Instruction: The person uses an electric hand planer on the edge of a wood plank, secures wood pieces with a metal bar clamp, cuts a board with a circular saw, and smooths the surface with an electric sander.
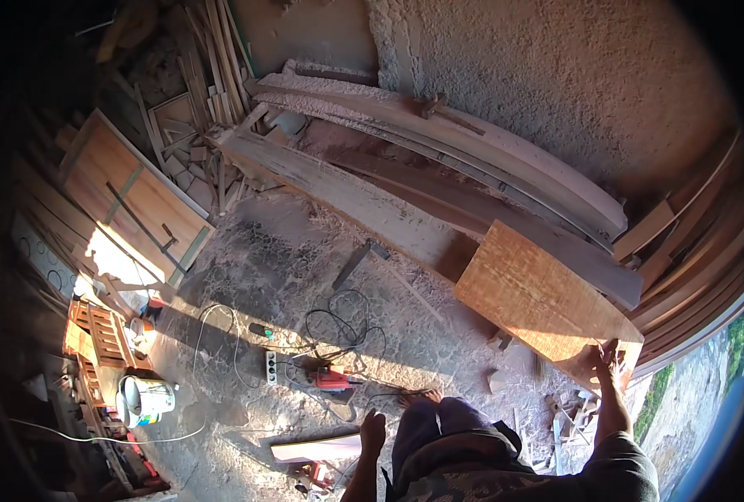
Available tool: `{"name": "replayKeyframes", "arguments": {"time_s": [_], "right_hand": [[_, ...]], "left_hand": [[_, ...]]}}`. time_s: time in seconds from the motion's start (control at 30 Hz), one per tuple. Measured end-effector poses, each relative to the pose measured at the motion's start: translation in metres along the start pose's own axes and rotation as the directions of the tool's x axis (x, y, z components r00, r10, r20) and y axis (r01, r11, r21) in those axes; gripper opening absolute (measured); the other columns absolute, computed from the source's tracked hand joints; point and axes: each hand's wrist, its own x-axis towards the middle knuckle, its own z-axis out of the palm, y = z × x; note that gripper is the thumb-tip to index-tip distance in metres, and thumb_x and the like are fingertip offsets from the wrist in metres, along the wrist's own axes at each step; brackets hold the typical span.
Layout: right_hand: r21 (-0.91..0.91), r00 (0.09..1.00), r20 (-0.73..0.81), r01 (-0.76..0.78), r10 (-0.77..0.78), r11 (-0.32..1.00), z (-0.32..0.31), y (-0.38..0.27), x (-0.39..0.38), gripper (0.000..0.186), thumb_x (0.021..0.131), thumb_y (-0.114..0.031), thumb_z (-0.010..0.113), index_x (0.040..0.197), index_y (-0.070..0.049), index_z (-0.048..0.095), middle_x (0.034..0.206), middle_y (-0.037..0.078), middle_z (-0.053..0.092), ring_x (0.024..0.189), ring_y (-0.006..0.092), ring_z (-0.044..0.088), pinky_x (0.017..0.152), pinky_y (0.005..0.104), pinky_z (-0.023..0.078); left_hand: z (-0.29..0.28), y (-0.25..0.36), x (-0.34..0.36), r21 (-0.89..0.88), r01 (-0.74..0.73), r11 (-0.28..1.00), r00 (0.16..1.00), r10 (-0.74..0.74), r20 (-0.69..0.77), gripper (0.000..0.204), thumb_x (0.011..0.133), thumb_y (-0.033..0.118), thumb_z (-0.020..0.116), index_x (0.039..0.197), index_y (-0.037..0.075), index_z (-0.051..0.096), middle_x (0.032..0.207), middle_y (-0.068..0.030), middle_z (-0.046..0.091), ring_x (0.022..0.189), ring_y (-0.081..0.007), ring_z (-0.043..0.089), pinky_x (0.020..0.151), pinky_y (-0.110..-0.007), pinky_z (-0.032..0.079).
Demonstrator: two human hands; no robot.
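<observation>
A wide light-brown wooden board point(548, 297) lies slanting across a long plank, its near right end in sunlight. On that end rests my right hand point(609, 368), fingers apart and stretched over the wood, their shadow falling beside them. My left hand point(373, 431) hangs low beside my left leg with its fingers curled in. Whatever it may hold is hidden. Near it on the floor are a red power tool point(333, 380) and a pale wooden offcut point(316, 449).
A long plank bench point(347, 188) runs behind the board, with dusty beams point(472, 151) along the wall. Black cables point(351, 322) and a power strip point(271, 367) lie on the floor. At left stand a bucket point(147, 400) and a wooden panel point(138, 201).
</observation>
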Motion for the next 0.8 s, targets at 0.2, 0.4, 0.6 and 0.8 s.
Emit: {"name": "replayKeyframes", "arguments": {"time_s": [0.2, 0.4, 0.6, 0.8], "right_hand": [[-0.018, 1.000, 0.021, -0.003, 0.004, 1.000, -0.020, -0.053, -0.022, 0.097, 0.083, -0.073, 0.060, 0.159, -0.028, 0.021, 0.165, 0.015, 0.016, 0.145, 0.0460, 0.024, 0.112, 0.0665, 0.023], [-0.008, 0.998, 0.010, -0.064, 0.064, 0.998, -0.038, -0.027, -0.037, 0.097, 0.081, -0.075, 0.059, 0.159, -0.031, 0.022, 0.165, 0.017, 0.016, 0.147, 0.0466, 0.019, 0.112, 0.0694, 0.020], [0.040, 1.000, 0.017, -0.023, 0.022, 0.999, -0.038, -0.051, -0.051, 0.097, 0.080, -0.077, 0.059, 0.158, -0.033, 0.022, 0.164, 0.018, 0.015, 0.148, 0.0473, 0.014, 0.111, 0.0722, 0.018], [0.124, 0.998, -0.047, -0.035, 0.041, 0.992, -0.030, -0.015, -0.051, 0.094, 0.078, -0.082, 0.055, 0.156, -0.041, 0.023, 0.166, 0.011, 0.011, 0.151, 0.0450, 0.007, 0.110, 0.0762, 0.010]], "left_hand": [[0.035, -0.057, 0.010, 0.225, -0.183, 0.957, 0.983, 0.173, 0.063, 0.009, 0.086, 0.016, 0.062, 0.091, 0.009, 0.062, 0.112, -0.0251, 0.066, 0.097, -0.0424, 0.066, 0.081, -0.047, 0.055], [0.061, -0.027, 0.061, 0.235, -0.051, 0.971, 0.926, -0.042, 0.374, 0.035, 0.089, 0.027, 0.056, 0.102, -0.004, 0.067, 0.114, -0.0297, 0.066, 0.109, -0.0414, 0.064, 0.089, -0.049, 0.053], [0.046, 0.043, 0.112, -0.129, -0.015, 0.991, 0.889, 0.072, 0.453, 0.035, 0.098, 0.031, 0.057, 0.108, 0.000, 0.066, 0.091, -0.0144, 0.068, 0.080, -0.0220, 0.065, 0.068, -0.032, 0.051], [0.092, 0.187, 0.152, -0.332, 0.494, 0.803, 0.763, -0.217, 0.609, 0.055, 0.100, 0.048, 0.055, 0.136, 0.006, 0.053, 0.128, -0.0129, 0.064, 0.100, -0.0245, 0.067, 0.077, -0.034, 0.054]]}}
